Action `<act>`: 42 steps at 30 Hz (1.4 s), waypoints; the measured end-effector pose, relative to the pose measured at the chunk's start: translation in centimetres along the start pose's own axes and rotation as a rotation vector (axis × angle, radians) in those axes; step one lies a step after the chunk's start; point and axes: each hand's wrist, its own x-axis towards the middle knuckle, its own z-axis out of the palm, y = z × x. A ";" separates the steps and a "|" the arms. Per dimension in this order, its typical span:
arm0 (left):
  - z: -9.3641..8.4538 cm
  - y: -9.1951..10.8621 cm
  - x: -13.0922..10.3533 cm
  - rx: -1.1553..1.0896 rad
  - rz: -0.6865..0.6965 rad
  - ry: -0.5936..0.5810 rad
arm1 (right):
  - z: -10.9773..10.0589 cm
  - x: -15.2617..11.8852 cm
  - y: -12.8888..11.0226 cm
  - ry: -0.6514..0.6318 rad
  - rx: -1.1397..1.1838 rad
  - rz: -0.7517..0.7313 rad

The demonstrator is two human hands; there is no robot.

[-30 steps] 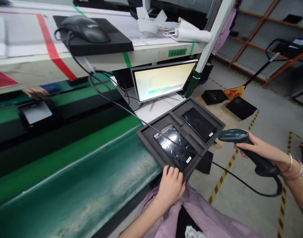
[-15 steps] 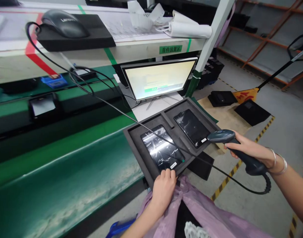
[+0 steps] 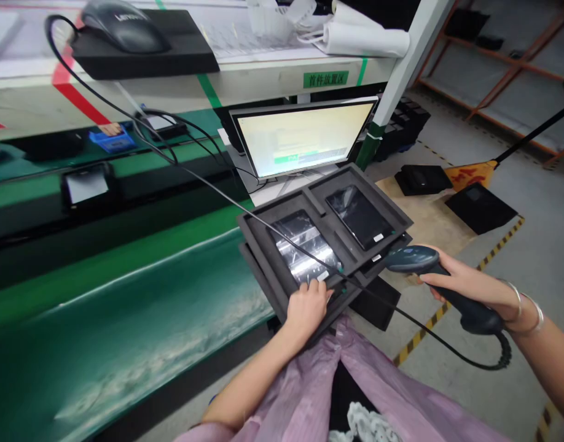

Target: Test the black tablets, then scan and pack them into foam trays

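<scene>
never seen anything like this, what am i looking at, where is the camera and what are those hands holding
There is no robot here: these are a person's bare hands, seen from a camera worn on their head, looking forward and down. The right hand grips a handheld scanner with a dark cable stretching across the scene. The left hand holds the near edge of an upper dark tray, which sits over a lower tray. In the upper one lie two flat, glossy tablet-like devices, one per compartment. Behind stands a lit monitor; its text is too blurred to read.
</scene>
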 end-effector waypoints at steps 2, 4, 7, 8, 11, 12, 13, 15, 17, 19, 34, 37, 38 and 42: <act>-0.3 -0.7 1.9 0.001 -0.010 0.014 | -0.4 0.6 0.3 0.044 0.020 -0.008; -0.3 -1.3 3.2 0.000 -0.007 0.018 | -0.7 1.3 0.6 0.040 0.050 0.003; -0.1 -1.7 3.6 -0.002 -0.004 0.021 | -0.7 2.3 0.7 0.005 0.104 0.015; 0.0 -1.7 3.5 -0.005 -0.008 0.021 | -0.5 2.6 0.8 0.003 0.117 0.019; 0.2 -1.8 3.3 -0.018 -0.022 0.011 | 0.1 3.1 1.0 0.009 0.131 0.052; 0.3 -1.8 3.2 -0.021 -0.024 0.007 | 0.2 3.2 1.0 0.008 0.135 0.061; 0.3 -1.8 3.2 -0.024 -0.025 0.003 | 0.4 3.3 1.1 0.004 0.143 0.061; 0.3 -1.8 3.2 -0.028 -0.024 -0.001 | 0.4 3.4 1.2 -0.004 0.179 0.038; 0.2 -1.8 3.3 -0.034 -0.019 -0.002 | 0.4 3.4 1.1 0.000 0.213 0.011; 0.0 -1.9 3.3 -0.044 -0.012 -0.005 | 0.5 3.0 0.8 0.018 0.227 0.011; -0.2 -3.3 3.0 -0.102 0.095 -0.001 | 10.6 3.4 -2.0 -0.411 0.055 -0.077; -0.2 -3.2 3.0 -0.111 0.099 0.000 | 10.8 3.9 -2.2 -0.423 0.029 -0.073; -0.2 -3.2 3.0 -0.114 0.101 -0.001 | 10.8 3.9 -2.2 -0.422 0.030 -0.065; -0.1 -3.2 2.9 -0.120 0.099 -0.001 | 10.5 3.9 -1.9 -0.414 -0.001 -0.063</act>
